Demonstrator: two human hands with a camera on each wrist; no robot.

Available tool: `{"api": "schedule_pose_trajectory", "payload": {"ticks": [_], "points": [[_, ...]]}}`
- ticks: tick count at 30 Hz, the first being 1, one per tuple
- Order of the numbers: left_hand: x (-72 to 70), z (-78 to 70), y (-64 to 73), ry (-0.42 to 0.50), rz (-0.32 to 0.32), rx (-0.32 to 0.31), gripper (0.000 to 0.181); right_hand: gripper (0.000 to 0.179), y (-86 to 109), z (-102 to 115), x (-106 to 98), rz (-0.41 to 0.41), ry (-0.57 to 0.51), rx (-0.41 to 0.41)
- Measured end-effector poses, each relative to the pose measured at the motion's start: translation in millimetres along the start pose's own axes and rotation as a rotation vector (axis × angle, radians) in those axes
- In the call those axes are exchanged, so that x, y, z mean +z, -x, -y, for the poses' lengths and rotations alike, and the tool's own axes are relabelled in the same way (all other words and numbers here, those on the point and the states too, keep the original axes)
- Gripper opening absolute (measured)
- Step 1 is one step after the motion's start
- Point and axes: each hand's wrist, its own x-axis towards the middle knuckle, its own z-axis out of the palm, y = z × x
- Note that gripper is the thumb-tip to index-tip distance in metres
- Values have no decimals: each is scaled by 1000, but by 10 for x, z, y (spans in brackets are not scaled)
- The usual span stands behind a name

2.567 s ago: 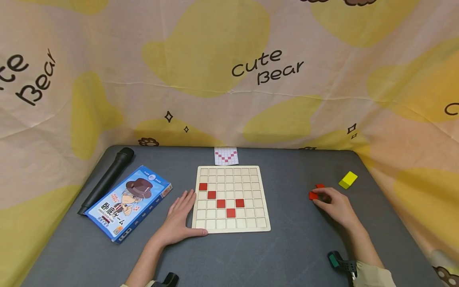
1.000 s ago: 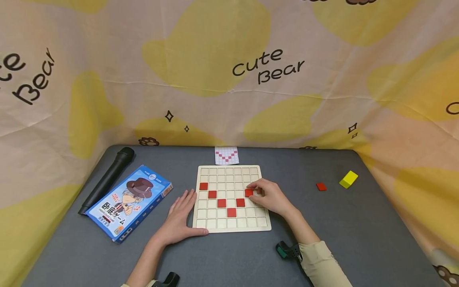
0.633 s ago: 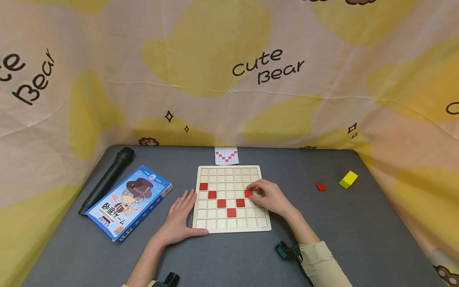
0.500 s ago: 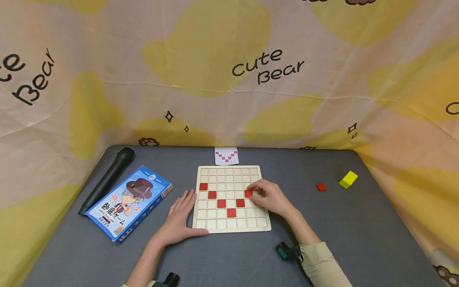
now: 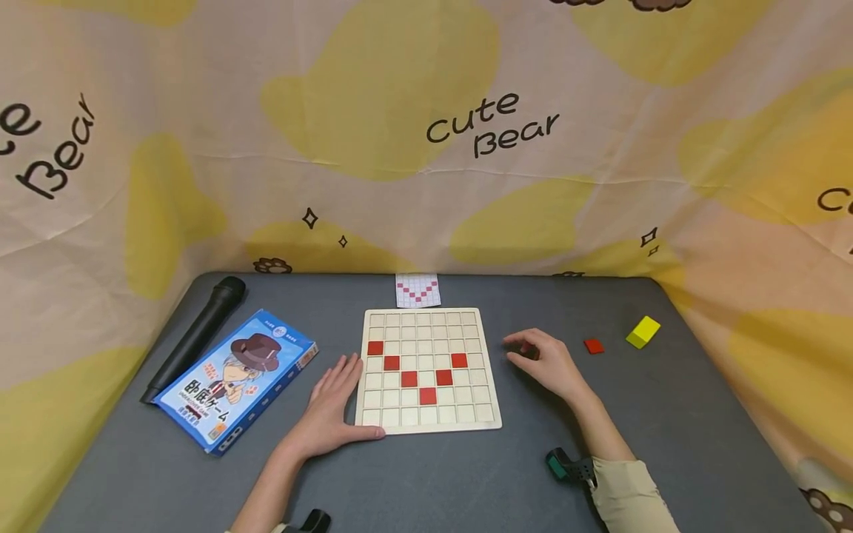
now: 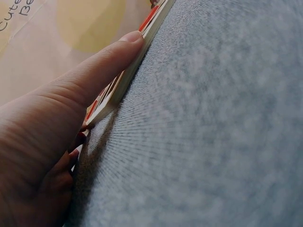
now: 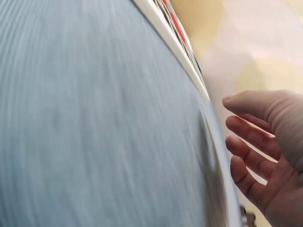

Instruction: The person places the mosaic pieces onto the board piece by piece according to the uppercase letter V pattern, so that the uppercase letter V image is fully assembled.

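Observation:
A cream grid board [image 5: 490, 385] lies mid-table, with several red square tiles set in its cells in a V-like shape. One of them, the tile [image 5: 459, 360], sits highest on the right arm of the shape. My left hand [image 5: 331, 411] rests at the board's lower left corner, fingers along the left edge and thumb on the front edge; the left wrist view shows the thumb [image 6: 109, 61] against the rim. To the right of the board hovers my right hand [image 5: 549, 366], holding nothing, its fingers loosely bent and apart. A loose red tile [image 5: 594, 346] lies beyond it.
Behind the board is a small paper card [image 5: 417, 290] printed with a pink V pattern on a grid. A yellow block [image 5: 643, 332] stands at the far right. On the left are a blue game box [image 5: 240, 377] and a black microphone [image 5: 200, 333].
My right hand fetched a red tile from the right, put it in a cell on the board's right side, let go and drew back rightward. My left hand stays in place.

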Motion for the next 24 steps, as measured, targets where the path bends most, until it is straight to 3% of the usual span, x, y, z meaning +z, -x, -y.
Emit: {"api": "schedule_pose_trajectory", "payload": {"ticks": [10,16,24], "points": [[3,47,31,-2,-24,-11,124,20,175,-374,-420,-103,102,19],[7,45,18,1,-24,-6,124,32,272,-551,-606,-148,124,61],[14,23,10,19,-18,2,124,38,382,-647,-732,-101,151,137]]}}
